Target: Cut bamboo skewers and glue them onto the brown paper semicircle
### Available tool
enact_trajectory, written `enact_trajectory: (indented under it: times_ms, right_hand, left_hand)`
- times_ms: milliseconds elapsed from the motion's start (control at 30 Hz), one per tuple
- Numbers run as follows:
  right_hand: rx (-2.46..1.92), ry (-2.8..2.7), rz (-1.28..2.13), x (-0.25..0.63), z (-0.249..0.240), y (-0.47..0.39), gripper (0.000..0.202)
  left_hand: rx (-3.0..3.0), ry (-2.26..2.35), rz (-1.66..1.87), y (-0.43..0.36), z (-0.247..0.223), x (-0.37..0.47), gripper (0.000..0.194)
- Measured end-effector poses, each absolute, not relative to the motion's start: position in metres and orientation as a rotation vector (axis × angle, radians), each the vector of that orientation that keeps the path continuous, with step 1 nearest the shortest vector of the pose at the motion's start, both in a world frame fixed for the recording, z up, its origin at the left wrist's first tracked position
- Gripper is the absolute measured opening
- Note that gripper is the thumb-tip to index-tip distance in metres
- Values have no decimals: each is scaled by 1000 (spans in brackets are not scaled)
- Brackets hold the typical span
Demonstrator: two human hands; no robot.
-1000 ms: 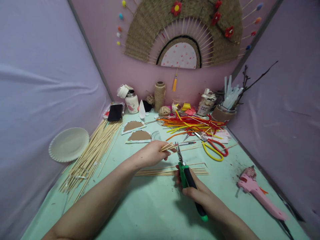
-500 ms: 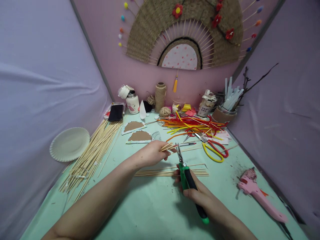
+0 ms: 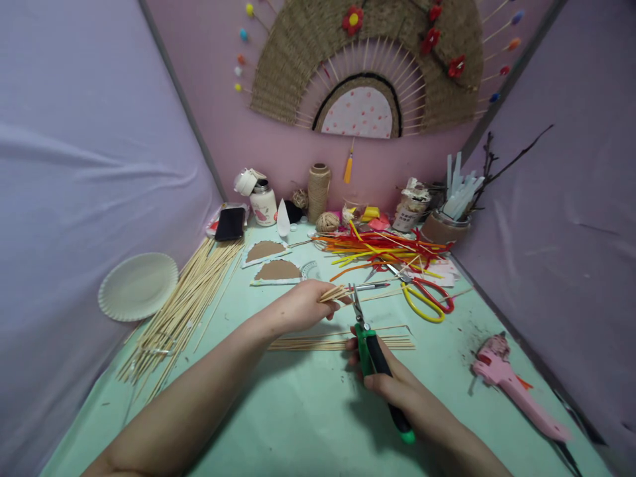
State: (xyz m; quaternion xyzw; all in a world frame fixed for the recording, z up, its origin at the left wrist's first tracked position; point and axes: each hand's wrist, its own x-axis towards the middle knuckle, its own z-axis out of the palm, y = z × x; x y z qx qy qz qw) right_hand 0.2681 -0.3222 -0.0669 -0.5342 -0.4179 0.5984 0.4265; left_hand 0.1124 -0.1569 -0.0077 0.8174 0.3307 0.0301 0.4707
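My left hand (image 3: 308, 306) is closed around a small bundle of thin wooden sticks (image 3: 334, 293), whose ends point right. Green-and-black pruning shears (image 3: 373, 358) are gripped in my right hand (image 3: 395, 384). Their metal blades (image 3: 356, 303) point up, right at the tips of the bundle; whether they touch the sticks I cannot tell. Below my hands a row of longer sticks (image 3: 318, 344) lies flat on the table. A pen (image 3: 370, 286) rests just behind the blades. Two half-round cardboard pieces (image 3: 276, 271) with pale edges lie beyond my left hand.
A large heap of sticks (image 3: 186, 305) and a white fluted plate (image 3: 138, 286) are at left. Red-and-yellow scissors (image 3: 427, 298) lie near colourful pipe cleaners (image 3: 382, 246). A pink glue gun (image 3: 519, 391) with a cord is at right. Twine, jars and a phone (image 3: 230, 224) stand or lie behind.
The bundle in my left hand has shifted very slightly. Both hands and the shears stay in almost the same place.
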Motion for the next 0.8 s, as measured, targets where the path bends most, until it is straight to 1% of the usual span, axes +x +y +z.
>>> enact_trajectory:
  times_ms: [600, 800]
  right_hand:
    - [-1371, -1036, 1490, 265, -58, -320, 45]
    - [-1389, -1061, 1498, 266, -62, -320, 27]
  left_hand:
    - [2010, 820, 80, -156, -11, 113, 46]
    - [2057, 807, 91, -156, -15, 113, 43]
